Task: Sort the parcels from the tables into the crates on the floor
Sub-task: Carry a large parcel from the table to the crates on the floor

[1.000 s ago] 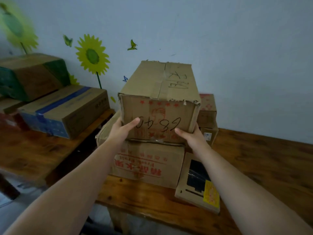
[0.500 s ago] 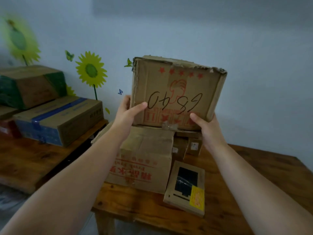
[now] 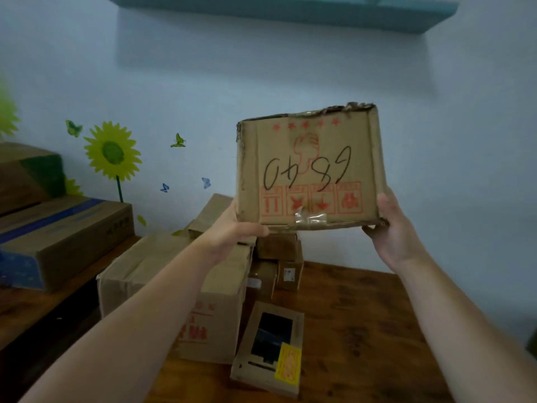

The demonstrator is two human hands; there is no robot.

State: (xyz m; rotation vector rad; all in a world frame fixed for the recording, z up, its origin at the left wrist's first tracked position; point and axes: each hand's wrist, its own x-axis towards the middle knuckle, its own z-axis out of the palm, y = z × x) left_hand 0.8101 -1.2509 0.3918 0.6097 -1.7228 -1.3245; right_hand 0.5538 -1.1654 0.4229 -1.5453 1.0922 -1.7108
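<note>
The wooden table (image 3: pixel 363 309) carries a big cardboard box (image 3: pixel 151 274) with red print. The parcel (image 3: pixel 308 170), a worn brown box with 6840 written upside down, is up in the air above the table. A flat box (image 3: pixel 270 347) with a yellow sticker lies on the table. The left hand (image 3: pixel 232 231) grips the parcel's bottom left corner, fingers tucked under. The right hand (image 3: pixel 392 228) grips its bottom right corner.

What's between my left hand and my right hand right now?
The head view shows the digit-marked cardboard box, held at its lower corners by the left hand and the right hand.
</note>
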